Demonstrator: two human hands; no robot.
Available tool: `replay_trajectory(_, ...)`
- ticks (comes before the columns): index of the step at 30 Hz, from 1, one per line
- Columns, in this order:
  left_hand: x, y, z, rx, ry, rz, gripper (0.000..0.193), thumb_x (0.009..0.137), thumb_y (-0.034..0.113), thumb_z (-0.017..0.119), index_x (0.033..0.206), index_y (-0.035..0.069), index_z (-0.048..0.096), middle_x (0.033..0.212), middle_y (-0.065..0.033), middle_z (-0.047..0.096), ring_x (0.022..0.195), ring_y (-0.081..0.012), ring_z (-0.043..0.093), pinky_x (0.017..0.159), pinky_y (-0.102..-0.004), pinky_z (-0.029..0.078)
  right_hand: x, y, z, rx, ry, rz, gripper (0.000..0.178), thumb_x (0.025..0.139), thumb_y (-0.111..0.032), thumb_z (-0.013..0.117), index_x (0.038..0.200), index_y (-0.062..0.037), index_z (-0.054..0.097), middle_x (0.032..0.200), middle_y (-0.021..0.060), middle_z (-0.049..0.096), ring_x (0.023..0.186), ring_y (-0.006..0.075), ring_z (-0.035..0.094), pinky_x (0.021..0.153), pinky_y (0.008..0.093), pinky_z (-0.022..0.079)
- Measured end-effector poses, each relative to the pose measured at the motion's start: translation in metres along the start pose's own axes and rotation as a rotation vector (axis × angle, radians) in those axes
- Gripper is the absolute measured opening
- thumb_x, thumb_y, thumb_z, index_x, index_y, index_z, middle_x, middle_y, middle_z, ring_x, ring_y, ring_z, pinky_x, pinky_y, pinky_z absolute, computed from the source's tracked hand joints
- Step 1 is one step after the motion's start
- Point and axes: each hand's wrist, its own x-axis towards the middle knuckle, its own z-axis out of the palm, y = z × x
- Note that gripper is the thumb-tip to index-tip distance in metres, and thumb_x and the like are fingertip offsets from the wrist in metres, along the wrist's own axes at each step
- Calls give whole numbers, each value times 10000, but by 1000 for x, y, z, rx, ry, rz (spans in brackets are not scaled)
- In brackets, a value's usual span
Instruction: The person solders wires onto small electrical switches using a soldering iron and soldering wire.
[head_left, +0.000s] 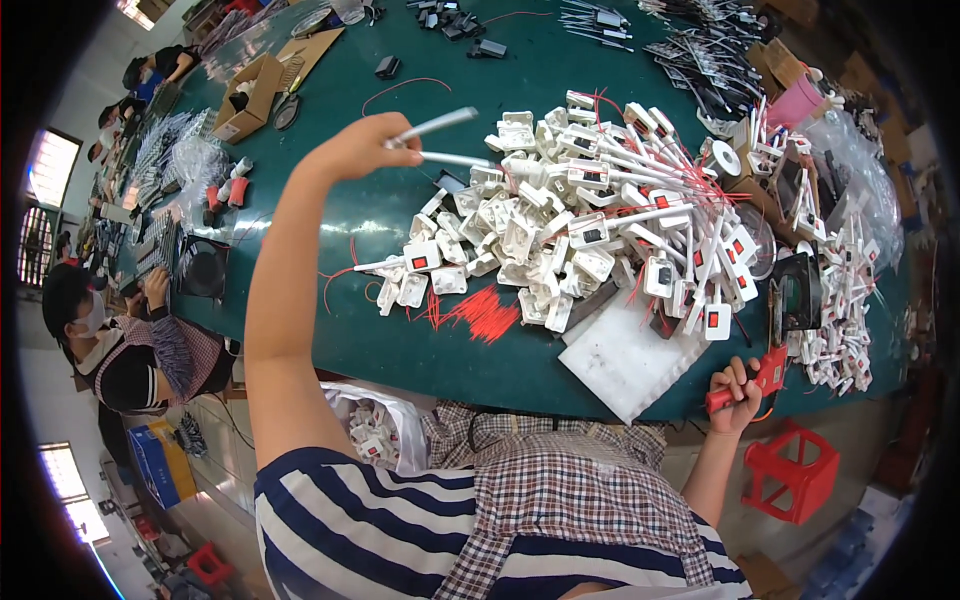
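My left hand [365, 145] reaches over the left side of the green table, its fingers closed around slim white tubes [440, 122] that stick out to the right. Just beyond their ends lies a big heap of white plastic housings [520, 215], many with red or black switches, white stems and red wires. Down at the table's front right edge, my right hand [735, 396] grips a red soldering gun [770, 370]; its tip is hard to make out. A white foam sheet [630, 360] lies between the heap and this hand. Short red wires [485, 315] are bunched left of the sheet.
A small black fan [797, 290] stands on the table behind the soldering gun, beside more white switch pieces [840, 335]. Far back are black parts [450, 18] and a cardboard box [250, 98]. A co-worker [130, 340] sits at left. A red stool [790, 470] stands below right.
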Motion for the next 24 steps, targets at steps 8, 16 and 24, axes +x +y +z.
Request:
replay_trajectory(8, -9, 90, -6, -632, 161, -44, 253, 918, 312, 624, 936, 60, 630, 840, 4, 651, 734, -52, 614, 552, -190, 400, 0, 0, 1, 42, -22, 3, 293, 806, 20, 557, 1079, -80, 517, 813, 26, 416, 611, 80, 452, 844, 327, 435)
replay_trajectory(16, 50, 211, 100, -1079, 98, 1, 278, 937, 302, 587, 1054, 51, 607, 870, -32, 658, 718, -99, 637, 548, -220, 445, 0, -1, 0, 33, -31, 8, 271, 803, 21, 561, 1050, -84, 521, 809, 29, 431, 608, 81, 452, 858, 330, 443)
replay_trajectory(24, 53, 279, 179, -1175, 59, 169, 384, 916, 273, 622, 1172, 3, 526, 1068, -85, 630, 918, -116, 600, 780, -277, 486, -4, -2, -2, 36, -45, -3, 282, 809, 15, 551, 1072, -84, 523, 810, 26, 426, 612, 79, 457, 849, 320, 434)
